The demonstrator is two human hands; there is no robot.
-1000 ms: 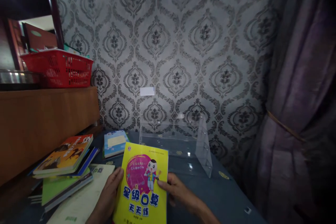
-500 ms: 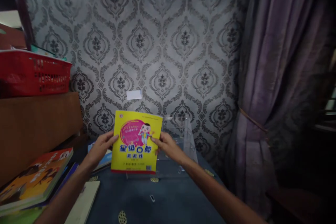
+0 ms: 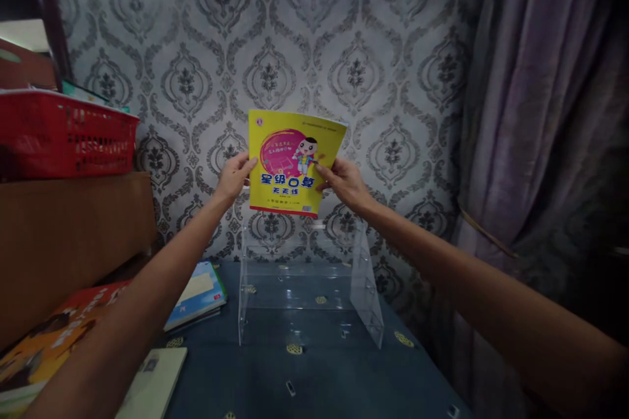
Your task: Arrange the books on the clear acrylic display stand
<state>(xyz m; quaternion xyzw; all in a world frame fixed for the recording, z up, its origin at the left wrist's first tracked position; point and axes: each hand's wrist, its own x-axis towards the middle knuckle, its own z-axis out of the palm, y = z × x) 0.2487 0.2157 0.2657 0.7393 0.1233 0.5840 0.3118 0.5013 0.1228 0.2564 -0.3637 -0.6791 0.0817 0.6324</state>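
Note:
A yellow workbook (image 3: pixel 285 193) with a pink oval and a cartoon child on its cover is held upright in the air, its front facing me. My left hand (image 3: pixel 236 177) grips its left edge, and my right hand (image 3: pixel 344 180) pinches the right edge with the thumb on the cover. Below and behind the book stands a clear acrylic rack (image 3: pixel 366 288) with stepped tiers, on the dark blue tablecloth (image 3: pixel 334 380). The book is above the rack's top; whether they touch I cannot tell.
Orange-covered books (image 3: pixel 59 334), a pale booklet (image 3: pixel 154 383) and blue books (image 3: pixel 199 294) lie at the left. A red basket (image 3: pixel 103 144) sits on a brown box (image 3: pixel 73 236). Patterned wallpaper (image 3: pixel 314 33) is behind, and a purple curtain (image 3: pixel 511 111) hangs at the right.
Both hands have raised the workbook and carried it slightly right, from in front of the rack to above it. More of the clear rack and the blue books now shows.

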